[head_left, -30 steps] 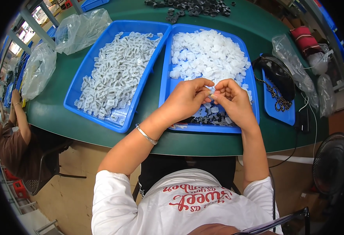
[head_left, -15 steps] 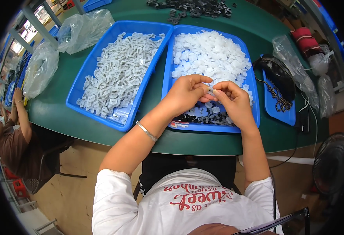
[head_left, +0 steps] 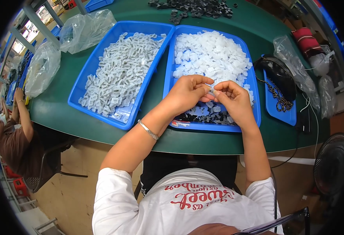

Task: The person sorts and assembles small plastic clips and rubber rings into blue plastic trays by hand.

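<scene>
Over the front half of the right blue tray (head_left: 166, 84), my two hands meet fingertip to fingertip. My left hand (head_left: 187, 94) pinches a small translucent plastic piece between thumb and fingers. Against its other side, the thumb and forefinger of my right hand (head_left: 234, 100) are closed on the same piece, which my fingers mostly hide. Behind them in this tray lies a heap of whitish translucent plastic pieces (head_left: 211, 53). Below my hands are small black bits (head_left: 191, 117) and a few loose pale pieces. The left blue tray (head_left: 73, 92) holds many greyish translucent plastic parts (head_left: 117, 74).
Black parts (head_left: 199, 8) are piled at the table's far side. Clear plastic bags (head_left: 87, 31) lie at the left. At the right stand a small blue tray (head_left: 272, 105) with a chain, a black bag (head_left: 277, 68) and a fan (head_left: 332, 164). A co-worker (head_left: 15, 137) sits at far left.
My hands stay together over the right tray, with barely any finger movement. The whole view has shifted very slightly.
</scene>
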The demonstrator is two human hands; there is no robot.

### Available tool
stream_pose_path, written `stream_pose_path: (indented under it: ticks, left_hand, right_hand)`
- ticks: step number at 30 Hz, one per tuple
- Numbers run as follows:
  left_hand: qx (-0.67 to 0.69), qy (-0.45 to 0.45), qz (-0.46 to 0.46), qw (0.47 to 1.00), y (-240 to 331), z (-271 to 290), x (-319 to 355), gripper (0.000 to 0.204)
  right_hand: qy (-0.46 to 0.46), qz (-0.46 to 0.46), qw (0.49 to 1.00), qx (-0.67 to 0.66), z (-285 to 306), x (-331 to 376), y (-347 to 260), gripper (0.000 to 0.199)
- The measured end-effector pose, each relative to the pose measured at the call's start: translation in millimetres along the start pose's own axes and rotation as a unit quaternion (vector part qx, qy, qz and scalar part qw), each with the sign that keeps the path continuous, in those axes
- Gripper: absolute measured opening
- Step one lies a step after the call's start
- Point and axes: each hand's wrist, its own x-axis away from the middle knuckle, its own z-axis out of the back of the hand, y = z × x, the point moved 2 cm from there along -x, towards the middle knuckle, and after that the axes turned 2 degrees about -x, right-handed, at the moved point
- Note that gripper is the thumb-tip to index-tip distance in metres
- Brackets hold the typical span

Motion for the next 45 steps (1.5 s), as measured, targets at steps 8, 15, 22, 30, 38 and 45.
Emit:
stream_pose_path:
  ticks: [8, 15, 22, 30, 38, 45]
  left_hand:
    - [-0.167, 0.123, -0.159, 0.965, 13.3, 0.8, 8.8, 0.019]
    - [-0.431, 0.382, -0.345, 0.741, 85.5, 54.2, 66.3, 0.016]
    - [-0.633, 0.405, -0.243, 0.614, 83.5, 99.9, 95.8, 0.025]
    - [-0.559, 0.105, -0.187, 0.801, 29.2, 1.3, 20.8, 0.019]
    - [-0.622, 0.099, -0.207, 0.749, -9.0, 4.8, -15.9, 0.017]
    - [-0.417, 0.146, -0.182, 0.879, 4.0, 18.0, -3.9, 0.020]
  right_hand:
    - [-0.007, 0.035, 0.999, 0.014, -2.4, 3.9, 0.3, 0.011]
    - [-0.134, 0.187, 0.931, 0.285, -6.8, 9.4, -6.6, 0.015]
    - [-0.207, 0.285, 0.857, 0.375, -22.8, 11.8, -14.4, 0.017]
    - [-0.240, 0.253, 0.839, 0.417, -27.7, 13.3, -18.0, 0.005]
    - [-0.214, 0.193, 0.895, 0.340, -22.5, 14.2, -16.0, 0.007]
    - [-0.180, 0.087, 0.950, 0.240, -15.6, 11.8, -17.4, 0.009]
